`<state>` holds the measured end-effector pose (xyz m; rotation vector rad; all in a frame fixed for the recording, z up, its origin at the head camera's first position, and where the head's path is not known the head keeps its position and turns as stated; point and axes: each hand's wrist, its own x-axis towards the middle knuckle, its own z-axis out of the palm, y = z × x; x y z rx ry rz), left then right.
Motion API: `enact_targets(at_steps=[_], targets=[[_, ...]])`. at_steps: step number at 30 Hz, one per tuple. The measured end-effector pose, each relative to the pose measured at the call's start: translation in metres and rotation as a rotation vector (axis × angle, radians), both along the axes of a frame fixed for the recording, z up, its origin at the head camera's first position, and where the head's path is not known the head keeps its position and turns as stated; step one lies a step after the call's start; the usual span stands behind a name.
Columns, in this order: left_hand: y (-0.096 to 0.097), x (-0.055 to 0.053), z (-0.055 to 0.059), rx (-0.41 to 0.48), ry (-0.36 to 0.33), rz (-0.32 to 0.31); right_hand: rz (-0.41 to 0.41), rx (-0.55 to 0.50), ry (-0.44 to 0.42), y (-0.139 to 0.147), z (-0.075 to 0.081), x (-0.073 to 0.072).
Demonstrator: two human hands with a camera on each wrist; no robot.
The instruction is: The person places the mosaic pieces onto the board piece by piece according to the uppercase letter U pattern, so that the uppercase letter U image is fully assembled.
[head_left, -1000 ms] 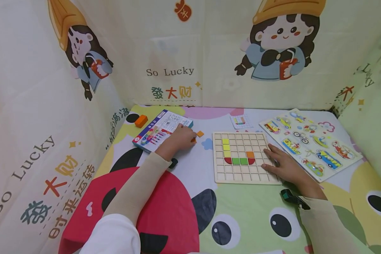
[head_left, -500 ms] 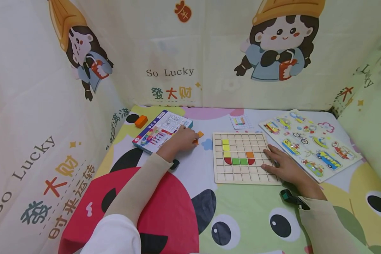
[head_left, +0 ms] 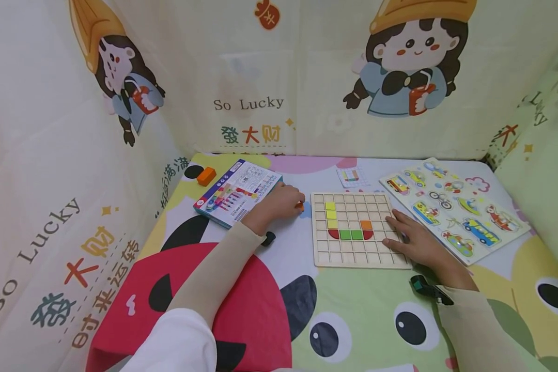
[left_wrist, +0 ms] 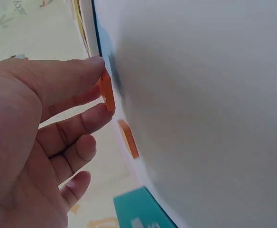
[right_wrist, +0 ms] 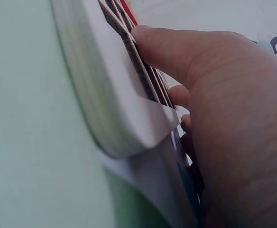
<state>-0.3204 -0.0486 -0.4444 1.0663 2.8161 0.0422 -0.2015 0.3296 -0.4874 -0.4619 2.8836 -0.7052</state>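
Between thumb and fingertips, my left hand [head_left: 282, 202] pinches a small orange tile [left_wrist: 108, 91], just off the right edge of the printed box [head_left: 234, 194]. A second orange tile [left_wrist: 128, 138] lies on the tablecloth beyond the fingers in the left wrist view; the hand hides it in the head view. My right hand [head_left: 416, 240] rests on the right edge of the wooden grid board [head_left: 344, 258], its fingers fairly straight. On the board, yellow tiles [head_left: 331, 216], red rounded corner tiles [head_left: 334, 235], green tiles [head_left: 351, 235] and an orange tile [head_left: 366, 226] form a hook shape.
An orange block [head_left: 206, 176] stands left of the box. Behind the board lies a small pattern card [head_left: 352, 178]. A vehicle puzzle board [head_left: 455, 206] slants at the right, close to my right hand. Printed cloth walls [head_left: 316, 103] enclose the table.
My left hand has moved right, away from the box and toward the grid board, with the orange tile in its fingers. The right hand has stayed on the board's edge.
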Motion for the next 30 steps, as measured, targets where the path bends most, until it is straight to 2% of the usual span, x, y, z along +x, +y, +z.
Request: enact_targets(at_steps=[11,20,30], targets=[[0.028,0.001,0.003,0.032,0.024,-0.031,-0.007,-0.014,0.001,0.002,-0.003,-0.002],[0.046,0.002,0.009,0.031,0.005,-0.061,-0.007,-0.027,0.01,0.001,-0.002,-0.001],[0.072,0.001,0.011,0.021,0.035,-0.148,-0.013,-0.021,-0.009,0.001,-0.004,-0.002]])
